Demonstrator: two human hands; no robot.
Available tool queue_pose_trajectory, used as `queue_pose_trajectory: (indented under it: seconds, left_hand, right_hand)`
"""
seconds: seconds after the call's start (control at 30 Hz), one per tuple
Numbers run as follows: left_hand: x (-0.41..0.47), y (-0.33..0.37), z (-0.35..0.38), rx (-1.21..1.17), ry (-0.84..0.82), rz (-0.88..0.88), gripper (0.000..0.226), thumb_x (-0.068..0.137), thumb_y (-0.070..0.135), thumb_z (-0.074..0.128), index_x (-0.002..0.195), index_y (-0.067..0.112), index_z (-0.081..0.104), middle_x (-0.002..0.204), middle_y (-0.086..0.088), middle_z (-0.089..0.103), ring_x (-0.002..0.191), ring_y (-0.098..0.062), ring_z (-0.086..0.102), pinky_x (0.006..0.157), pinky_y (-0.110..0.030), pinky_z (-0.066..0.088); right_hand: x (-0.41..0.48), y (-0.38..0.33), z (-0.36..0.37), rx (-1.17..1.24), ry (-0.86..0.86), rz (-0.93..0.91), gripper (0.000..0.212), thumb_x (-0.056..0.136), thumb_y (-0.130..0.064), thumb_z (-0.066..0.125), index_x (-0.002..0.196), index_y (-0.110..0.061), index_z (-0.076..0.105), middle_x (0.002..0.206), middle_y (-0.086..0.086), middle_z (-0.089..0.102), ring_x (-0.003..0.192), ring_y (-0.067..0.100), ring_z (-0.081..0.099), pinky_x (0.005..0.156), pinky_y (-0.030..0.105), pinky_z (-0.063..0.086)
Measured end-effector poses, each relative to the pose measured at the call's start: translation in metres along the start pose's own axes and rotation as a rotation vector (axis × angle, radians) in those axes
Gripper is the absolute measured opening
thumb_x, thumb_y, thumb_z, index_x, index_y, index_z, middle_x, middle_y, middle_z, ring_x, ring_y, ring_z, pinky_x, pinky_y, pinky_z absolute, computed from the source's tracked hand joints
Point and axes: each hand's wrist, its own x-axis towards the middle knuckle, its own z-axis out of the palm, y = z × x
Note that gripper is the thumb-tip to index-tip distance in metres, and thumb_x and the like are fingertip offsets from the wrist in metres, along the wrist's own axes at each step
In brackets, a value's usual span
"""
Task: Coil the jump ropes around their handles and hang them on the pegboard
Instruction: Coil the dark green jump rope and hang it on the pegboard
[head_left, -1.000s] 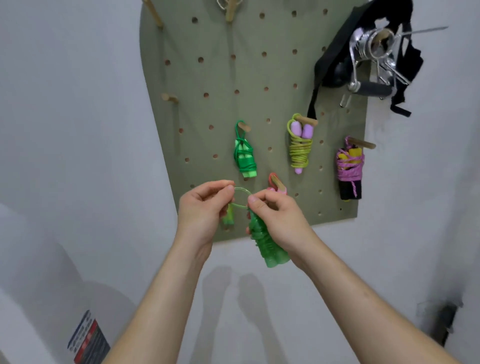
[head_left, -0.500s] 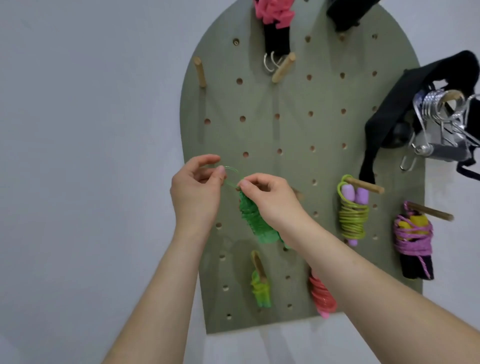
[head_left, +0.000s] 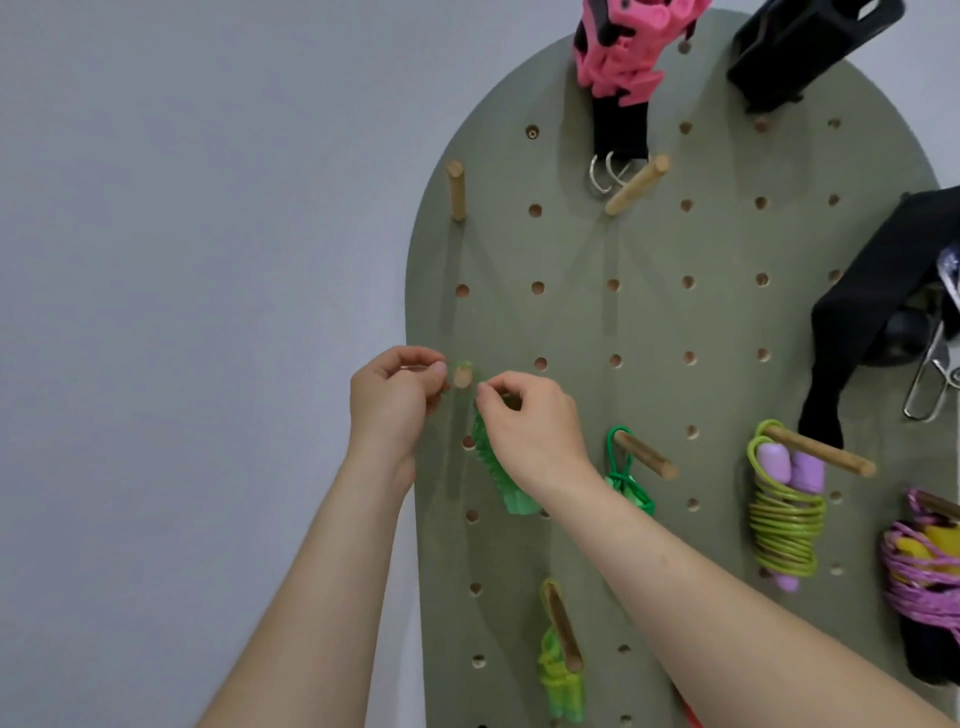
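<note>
A coiled translucent green jump rope hangs below my hands against the olive pegboard. Its thin loop lies over a short wooden peg on the board's left side. My left hand pinches the loop on the peg's left, and my right hand pinches it on the right, covering the bundle's top. Other coiled ropes hang on pegs: a dark green one, a lime one with purple handles, a pink one with yellow handles and a light green one.
Two bare wooden pegs stick out higher on the board. A pink item on a black strap, black straps and metal clips hang at the top and right. A plain white wall lies left of the board.
Both hands rose with the translucent green rope from the board's lower edge to the left peg. The loop, held in the air before, now sits over that peg.
</note>
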Motion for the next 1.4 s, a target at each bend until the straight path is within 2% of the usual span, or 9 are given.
queue_pose_trajectory:
  seconds: [0.1,0.23,0.33,0.43,0.63,0.77,0.9,1.17,1.4]
  left_hand:
    - [0.015,-0.009,0.009,-0.052,-0.019,-0.09,0.015,0.084,0.0,0.065,0.079,0.013,0.069,0.07,0.0,0.067,0.068,-0.016,0.06,0.061,-0.022,0.049]
    - [0.03,-0.023,0.013,0.2,0.088,0.061,0.005,0.079,0.021,0.075,0.075,0.021,0.072,0.072,0.004,0.072,0.074,-0.014,0.068,0.075,-0.032,0.056]
    - [0.031,-0.024,0.012,0.382,0.107,0.166,0.007,0.08,0.028,0.074,0.074,0.024,0.072,0.072,0.009,0.07,0.074,-0.008,0.066,0.076,-0.032,0.055]
    - [0.032,-0.021,0.013,0.344,0.074,0.138,0.008,0.08,0.02,0.073,0.077,0.028,0.073,0.077,0.012,0.071,0.079,-0.006,0.066,0.08,-0.031,0.055]
    - [0.014,-0.033,0.015,0.467,-0.115,0.229,0.051,0.081,-0.006,0.05,0.108,0.035,0.065,0.088,0.025,0.059,0.088,-0.002,0.057,0.076,-0.011,0.042]
    - [0.0,-0.037,0.009,0.379,-0.083,0.168,0.058,0.08,-0.004,0.054,0.124,0.035,0.052,0.092,0.009,0.058,0.074,-0.006,0.054,0.067,-0.019,0.046]
    - [-0.047,-0.032,0.0,0.092,0.133,0.262,0.035,0.085,-0.002,0.053,0.093,0.029,0.067,0.076,0.008,0.059,0.067,-0.012,0.053,0.068,-0.034,0.049]
    - [-0.194,-0.028,0.046,-0.163,-0.445,0.264,0.019,0.079,0.006,0.052,0.071,0.011,0.068,0.048,-0.005,0.045,0.045,-0.014,0.038,0.043,-0.023,0.028]
    - [-0.346,-0.097,0.106,0.109,-0.877,-0.08,0.033,0.085,0.005,0.045,0.074,0.026,0.07,0.05,0.007,0.045,0.049,-0.01,0.039,0.048,-0.021,0.032]
  right_hand:
    - [0.011,0.01,0.006,0.081,0.032,0.104,0.01,0.092,-0.03,0.059,0.084,-0.027,0.064,0.08,-0.008,0.065,0.076,0.012,0.058,0.062,0.026,0.042]
    - [0.021,0.015,0.018,0.032,0.105,0.026,0.017,0.087,-0.028,0.067,0.089,-0.028,0.05,0.089,-0.002,0.054,0.077,0.016,0.053,0.067,0.033,0.045]
    - [0.023,0.017,0.027,-0.096,0.074,-0.052,0.004,0.09,-0.027,0.063,0.09,-0.024,0.06,0.094,-0.002,0.052,0.085,0.019,0.056,0.076,0.035,0.047]
    - [0.019,0.028,0.03,-0.126,-0.013,-0.011,0.022,0.093,-0.022,0.058,0.114,-0.024,0.065,0.108,-0.002,0.054,0.103,0.02,0.055,0.089,0.034,0.047]
    - [0.001,0.036,0.016,-0.16,-0.206,0.004,0.059,0.089,-0.018,0.054,0.142,-0.04,0.039,0.134,-0.004,0.032,0.129,0.018,0.02,0.109,0.03,0.026]
    - [-0.023,0.036,-0.016,0.051,-0.228,0.038,0.051,0.089,-0.014,0.059,0.132,-0.041,0.051,0.123,-0.009,0.045,0.113,0.006,0.042,0.099,0.021,0.036]
    - [-0.06,0.043,-0.066,0.232,-0.241,0.101,0.029,0.089,-0.003,0.059,0.099,-0.027,0.071,0.091,0.001,0.07,0.07,0.009,0.06,0.069,0.023,0.049]
    - [-0.152,0.065,-0.183,0.135,-0.5,0.215,0.015,0.093,-0.007,0.061,0.098,-0.013,0.074,0.083,0.014,0.072,0.07,0.019,0.064,0.07,0.037,0.053]
    - [-0.283,0.129,-0.264,-0.288,-0.595,0.514,0.016,0.094,-0.031,0.055,0.1,-0.037,0.069,0.078,-0.015,0.066,0.074,0.0,0.063,0.073,0.024,0.053]
